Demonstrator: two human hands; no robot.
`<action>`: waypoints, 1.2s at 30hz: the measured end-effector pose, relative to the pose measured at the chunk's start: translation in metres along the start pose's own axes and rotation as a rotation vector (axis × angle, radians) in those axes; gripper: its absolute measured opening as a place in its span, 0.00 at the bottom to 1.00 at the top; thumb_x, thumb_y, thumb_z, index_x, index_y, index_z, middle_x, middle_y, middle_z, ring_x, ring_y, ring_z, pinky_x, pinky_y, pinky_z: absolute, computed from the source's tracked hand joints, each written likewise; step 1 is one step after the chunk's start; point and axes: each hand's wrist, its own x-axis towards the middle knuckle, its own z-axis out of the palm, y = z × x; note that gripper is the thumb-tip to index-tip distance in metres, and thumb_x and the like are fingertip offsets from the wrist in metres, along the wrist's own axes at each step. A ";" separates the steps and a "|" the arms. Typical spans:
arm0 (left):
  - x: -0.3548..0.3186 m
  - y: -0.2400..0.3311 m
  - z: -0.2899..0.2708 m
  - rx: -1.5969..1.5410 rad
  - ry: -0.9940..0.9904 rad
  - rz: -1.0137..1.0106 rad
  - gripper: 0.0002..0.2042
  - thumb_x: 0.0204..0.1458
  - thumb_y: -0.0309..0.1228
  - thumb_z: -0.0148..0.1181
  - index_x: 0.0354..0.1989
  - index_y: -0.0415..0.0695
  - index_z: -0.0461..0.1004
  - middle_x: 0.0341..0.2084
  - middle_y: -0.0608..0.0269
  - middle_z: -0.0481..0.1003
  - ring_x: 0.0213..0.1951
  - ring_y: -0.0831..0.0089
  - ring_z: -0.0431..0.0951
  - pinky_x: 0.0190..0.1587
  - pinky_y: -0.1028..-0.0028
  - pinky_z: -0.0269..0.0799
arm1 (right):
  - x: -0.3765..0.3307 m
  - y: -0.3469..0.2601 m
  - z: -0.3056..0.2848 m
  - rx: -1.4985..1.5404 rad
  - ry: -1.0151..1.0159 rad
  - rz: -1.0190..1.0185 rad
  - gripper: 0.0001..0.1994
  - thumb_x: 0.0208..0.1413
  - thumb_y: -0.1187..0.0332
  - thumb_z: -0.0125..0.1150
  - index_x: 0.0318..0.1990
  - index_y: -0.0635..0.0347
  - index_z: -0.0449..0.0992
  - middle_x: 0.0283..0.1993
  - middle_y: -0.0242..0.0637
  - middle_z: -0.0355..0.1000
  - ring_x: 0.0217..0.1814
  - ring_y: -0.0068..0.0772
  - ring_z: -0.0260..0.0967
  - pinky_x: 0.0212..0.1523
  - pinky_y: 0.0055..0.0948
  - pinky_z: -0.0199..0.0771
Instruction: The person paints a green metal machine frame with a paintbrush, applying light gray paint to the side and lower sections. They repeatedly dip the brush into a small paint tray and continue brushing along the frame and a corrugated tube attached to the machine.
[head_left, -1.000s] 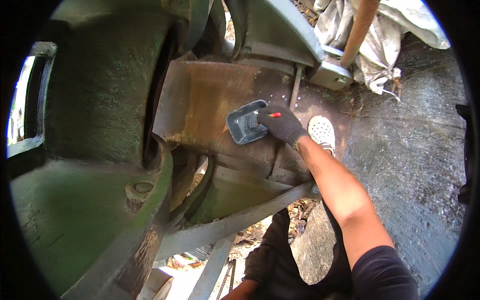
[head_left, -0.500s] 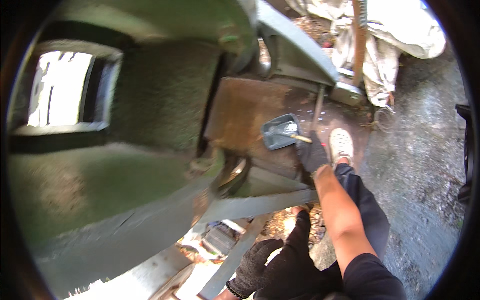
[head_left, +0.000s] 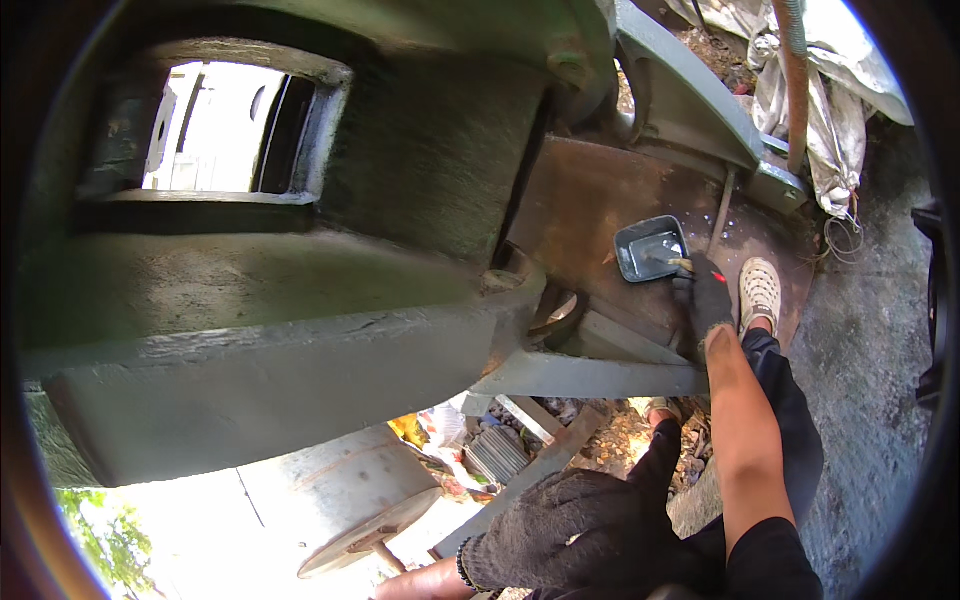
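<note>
My right hand (head_left: 706, 300), in a dark glove, reaches out to a small grey rectangular paint tray (head_left: 650, 247) and holds a brush (head_left: 672, 262) with its tip inside the tray. The tray sits on a rusty brown steel plate (head_left: 585, 195) of a big grey-green machine (head_left: 300, 330). My left hand (head_left: 575, 525), in a dark knitted glove, lies low in the view near my knee, its fingers loosely curled around nothing I can see.
A thick grey-green beam fills the left and middle, with a bright rectangular opening (head_left: 220, 130) above it. My light shoe (head_left: 760, 290) stands by the plate. A white tarp (head_left: 835, 130) and a rusty pipe (head_left: 793, 70) lie at the upper right. A pale drum (head_left: 350, 500) sits below.
The view has swung left and down, so the tray and my right hand now sit farther right. The brush tip has gone into the tray. My left glove has come closer into view.
</note>
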 end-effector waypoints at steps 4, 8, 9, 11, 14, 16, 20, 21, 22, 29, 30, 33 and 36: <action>0.003 0.002 0.013 -0.138 -0.056 -0.067 0.12 0.59 0.28 0.64 0.49 0.36 0.80 0.51 0.57 0.80 0.50 0.65 0.82 0.56 0.62 0.79 | 0.023 0.005 -0.001 -0.583 -0.041 -0.381 0.16 0.71 0.52 0.54 0.43 0.54 0.80 0.31 0.27 0.75 0.26 0.19 0.70 0.27 0.24 0.71; 0.009 -0.004 0.026 -0.090 -0.095 -0.024 0.11 0.59 0.28 0.64 0.48 0.37 0.80 0.49 0.58 0.81 0.49 0.65 0.83 0.55 0.63 0.80 | 0.031 0.012 0.003 -0.580 -0.072 -0.254 0.15 0.70 0.53 0.56 0.44 0.56 0.80 0.34 0.30 0.76 0.28 0.20 0.71 0.30 0.25 0.72; 0.010 -0.004 0.029 -0.083 -0.104 -0.018 0.11 0.59 0.28 0.64 0.47 0.37 0.80 0.49 0.59 0.81 0.48 0.65 0.83 0.54 0.63 0.80 | 0.029 0.011 0.004 -0.577 -0.092 -0.261 0.15 0.70 0.54 0.57 0.44 0.56 0.80 0.35 0.30 0.76 0.29 0.20 0.72 0.30 0.25 0.72; 0.013 -0.005 0.033 -0.069 -0.118 -0.002 0.10 0.59 0.27 0.63 0.47 0.38 0.81 0.48 0.59 0.82 0.47 0.65 0.83 0.54 0.63 0.80 | 0.023 0.006 0.006 -0.631 -0.019 -0.238 0.21 0.65 0.50 0.58 0.52 0.57 0.80 0.45 0.39 0.79 0.44 0.32 0.77 0.44 0.34 0.76; 0.013 -0.004 0.035 -0.032 -0.119 0.002 0.10 0.59 0.27 0.63 0.46 0.38 0.81 0.47 0.60 0.82 0.46 0.66 0.83 0.52 0.64 0.81 | 0.018 -0.001 0.003 -0.611 -0.045 -0.249 0.25 0.63 0.47 0.58 0.57 0.57 0.80 0.53 0.44 0.80 0.56 0.41 0.78 0.56 0.39 0.75; 0.012 -0.004 0.038 -0.004 -0.118 0.011 0.09 0.59 0.27 0.62 0.46 0.39 0.81 0.46 0.60 0.82 0.46 0.66 0.83 0.52 0.65 0.81 | 0.020 -0.004 -0.005 -0.645 -0.056 -0.202 0.26 0.64 0.47 0.57 0.58 0.57 0.80 0.55 0.45 0.80 0.58 0.42 0.77 0.59 0.39 0.73; 0.004 -0.001 0.039 0.081 -0.068 0.018 0.08 0.59 0.27 0.62 0.45 0.40 0.82 0.44 0.62 0.83 0.44 0.66 0.84 0.50 0.66 0.82 | 0.031 0.000 -0.024 -0.741 -0.176 -0.371 0.26 0.70 0.49 0.52 0.59 0.62 0.78 0.60 0.46 0.78 0.64 0.45 0.74 0.65 0.39 0.69; -0.001 -0.002 0.039 0.107 -0.055 0.018 0.08 0.59 0.26 0.62 0.44 0.40 0.82 0.44 0.62 0.83 0.44 0.66 0.84 0.50 0.66 0.82 | 0.034 0.003 -0.023 -0.776 -0.151 -0.424 0.25 0.72 0.51 0.49 0.60 0.63 0.77 0.63 0.46 0.77 0.67 0.44 0.73 0.66 0.39 0.69; -0.007 -0.006 0.039 0.138 -0.034 0.017 0.08 0.59 0.26 0.61 0.44 0.41 0.82 0.43 0.62 0.83 0.43 0.66 0.84 0.49 0.66 0.82 | 0.034 0.003 -0.027 -0.991 -0.154 -0.568 0.24 0.73 0.52 0.48 0.60 0.63 0.77 0.64 0.47 0.76 0.68 0.46 0.72 0.66 0.38 0.69; -0.119 -0.077 -0.005 0.668 0.340 -0.243 0.13 0.59 0.25 0.62 0.52 0.40 0.81 0.43 0.57 0.83 0.43 0.59 0.84 0.49 0.62 0.81 | 0.032 0.007 -0.014 -0.770 -0.216 -0.282 0.19 0.75 0.66 0.43 0.63 0.67 0.75 0.64 0.49 0.73 0.66 0.41 0.71 0.69 0.36 0.69; -0.149 -0.086 -0.022 0.588 0.532 -0.367 0.16 0.57 0.23 0.65 0.55 0.40 0.80 0.48 0.52 0.82 0.47 0.54 0.83 0.52 0.59 0.79 | 0.034 0.008 -0.014 -0.930 -0.267 -0.359 0.19 0.74 0.67 0.43 0.63 0.67 0.75 0.64 0.51 0.73 0.66 0.44 0.71 0.69 0.37 0.68; -0.216 -0.124 -0.109 0.870 0.747 -0.511 0.23 0.62 0.32 0.65 0.65 0.39 0.72 0.63 0.46 0.73 0.65 0.50 0.71 0.68 0.56 0.66 | 0.045 0.018 -0.024 -1.376 -0.209 -0.740 0.20 0.68 0.73 0.42 0.63 0.67 0.73 0.65 0.57 0.71 0.69 0.55 0.68 0.71 0.44 0.66; -0.274 -0.137 -0.153 1.415 0.677 -0.894 0.26 0.61 0.33 0.61 0.66 0.36 0.70 0.65 0.38 0.70 0.68 0.41 0.67 0.70 0.50 0.62 | 0.059 0.025 -0.039 -1.205 -0.183 -0.852 0.14 0.67 0.67 0.53 0.54 0.63 0.76 0.48 0.47 0.78 0.52 0.51 0.75 0.53 0.45 0.75</action>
